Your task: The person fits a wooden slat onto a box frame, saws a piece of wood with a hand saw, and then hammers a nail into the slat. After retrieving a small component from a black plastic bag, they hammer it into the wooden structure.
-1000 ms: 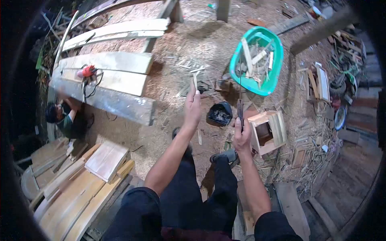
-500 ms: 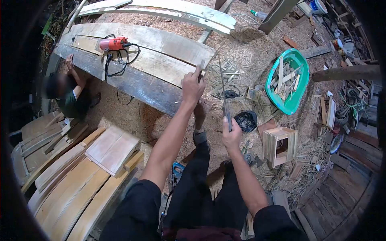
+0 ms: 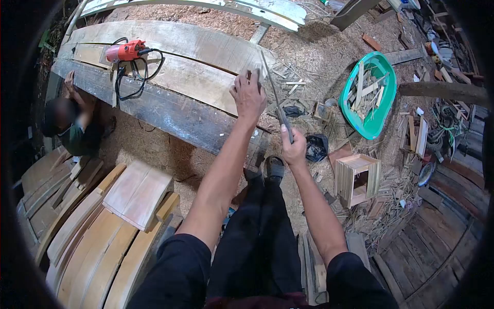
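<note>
Right hand: A bare right hand (image 3: 294, 149) closes round the dark grip of a long, narrow, blade-like tool (image 3: 276, 99), thumb laid along it.
Blade: The slim, dark length slants up from the fist, its far tip beside the right end of a long plank bench (image 3: 206, 47).
Left hand: A bare left hand (image 3: 249, 97) is at the bench's right end, fingers bent and slightly apart; whether they pinch anything cannot be told.
Bench: Pale, flat boards lie side by side with dark gaps, a scuffed grey plank (image 3: 185, 117) forming the near edge.
Bench's left end: A rounded red power tool (image 3: 125, 51) rests among loops of black cord (image 3: 119, 85).
Grey plank's left corner: A crouching co-worker (image 3: 82, 131) has one hand (image 3: 69, 80) at the edge.
Ground: On rough, shaving-strewn earth (image 3: 309, 49), a turquoise plastic basin (image 3: 371, 124) holds splintery wooden offcuts (image 3: 359, 78); nearby are a crumpled black plastic bag (image 3: 317, 147) and an open-sided, slatted wooden box (image 3: 342, 177).
</note>
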The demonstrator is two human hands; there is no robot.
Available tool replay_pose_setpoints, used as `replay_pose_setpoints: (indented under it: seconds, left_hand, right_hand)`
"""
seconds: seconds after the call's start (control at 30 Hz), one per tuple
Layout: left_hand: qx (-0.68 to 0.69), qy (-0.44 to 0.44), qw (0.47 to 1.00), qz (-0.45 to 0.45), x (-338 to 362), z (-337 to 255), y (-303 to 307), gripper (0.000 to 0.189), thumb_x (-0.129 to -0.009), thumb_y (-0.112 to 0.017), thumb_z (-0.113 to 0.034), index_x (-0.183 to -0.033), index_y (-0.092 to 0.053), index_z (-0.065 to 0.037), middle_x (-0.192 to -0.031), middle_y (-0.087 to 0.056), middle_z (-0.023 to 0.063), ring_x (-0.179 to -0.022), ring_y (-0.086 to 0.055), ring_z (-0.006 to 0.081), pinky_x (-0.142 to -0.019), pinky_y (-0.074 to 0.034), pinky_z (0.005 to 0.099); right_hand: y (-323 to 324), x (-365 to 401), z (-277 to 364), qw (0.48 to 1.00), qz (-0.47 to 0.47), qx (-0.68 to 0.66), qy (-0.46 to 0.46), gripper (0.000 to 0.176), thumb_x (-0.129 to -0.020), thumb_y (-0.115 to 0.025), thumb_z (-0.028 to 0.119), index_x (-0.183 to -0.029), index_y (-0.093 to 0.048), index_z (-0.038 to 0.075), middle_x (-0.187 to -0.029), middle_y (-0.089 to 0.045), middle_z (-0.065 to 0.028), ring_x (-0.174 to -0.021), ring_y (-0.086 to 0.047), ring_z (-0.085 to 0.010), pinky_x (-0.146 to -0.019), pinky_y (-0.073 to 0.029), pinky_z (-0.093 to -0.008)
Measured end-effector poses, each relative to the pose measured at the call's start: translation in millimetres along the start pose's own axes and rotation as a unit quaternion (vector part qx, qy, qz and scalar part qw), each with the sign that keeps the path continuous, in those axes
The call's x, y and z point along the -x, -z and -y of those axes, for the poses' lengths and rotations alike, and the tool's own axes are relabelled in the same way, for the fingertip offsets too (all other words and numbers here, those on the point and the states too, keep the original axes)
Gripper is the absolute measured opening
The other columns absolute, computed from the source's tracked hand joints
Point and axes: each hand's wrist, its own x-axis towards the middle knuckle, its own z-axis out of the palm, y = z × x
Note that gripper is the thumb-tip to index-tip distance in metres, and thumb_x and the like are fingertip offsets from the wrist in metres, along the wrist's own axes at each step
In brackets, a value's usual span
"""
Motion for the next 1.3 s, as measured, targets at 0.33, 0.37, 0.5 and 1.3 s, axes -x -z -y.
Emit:
replay_pose_setpoints:
  seconds: [0.33, 0.37, 0.5, 1.3]
  left_hand:
    - [-0.038, 0.005, 0.999, -0.009, -2.7, -4.0, -2.0, 0.054, -0.085, -0.064, -0.023, -0.138, -0.050, -0.018, -0.140, -0.044, 0.0180, -0.130, -0.038, 0.0379, -0.108, -0.025, 0.0552]
    - [-0.043, -0.001, 0.999, -0.014, -3.0, -3.6, -3.3, 0.054, -0.086, -0.064, -0.023, -0.138, -0.051, -0.018, -0.140, -0.043, 0.0186, -0.130, -0.037, 0.0384, -0.109, -0.025, 0.0552]
    - [-0.056, 0.004, 0.998, -0.011, -3.7, -5.3, -3.1, 0.053, -0.086, -0.065, -0.025, -0.137, -0.051, -0.020, -0.140, -0.043, 0.0186, -0.129, -0.038, 0.0376, -0.109, -0.025, 0.0543]
    - [-0.061, 0.001, 0.998, -0.023, -4.4, -4.8, -6.1, 0.055, -0.082, -0.065, -0.023, -0.135, -0.052, -0.020, -0.138, -0.043, 0.0176, -0.129, -0.038, 0.0360, -0.109, -0.025, 0.0530]
  right_hand:
    - [2.0, -21.4, -8.5, 0.998, 0.070, -0.010, -0.004, 0.039, -0.098, -0.059, 0.031, -0.070, -0.055, 0.004, -0.057, -0.043, 0.0029, -0.055, -0.039, -0.0072, -0.050, -0.033, -0.0293]
    - [3.5, -22.6, -7.5, 0.997, 0.073, -0.005, 0.003, 0.040, -0.099, -0.058, 0.031, -0.068, -0.054, 0.005, -0.057, -0.044, 0.0043, -0.054, -0.039, -0.0063, -0.049, -0.032, -0.0280]
    - [7.0, -30.8, -7.1, 0.996, 0.085, 0.003, -0.020, 0.040, -0.098, -0.058, 0.031, -0.069, -0.056, 0.004, -0.057, -0.045, 0.0039, -0.054, -0.039, -0.0067, -0.050, -0.033, -0.0285]
    - [37.2, -50.3, 3.7, 0.990, 0.132, 0.010, -0.040, 0.045, -0.095, -0.062, 0.033, -0.064, -0.052, 0.001, -0.054, -0.039, 0.0009, -0.055, -0.037, -0.0089, -0.049, -0.032, -0.0316]
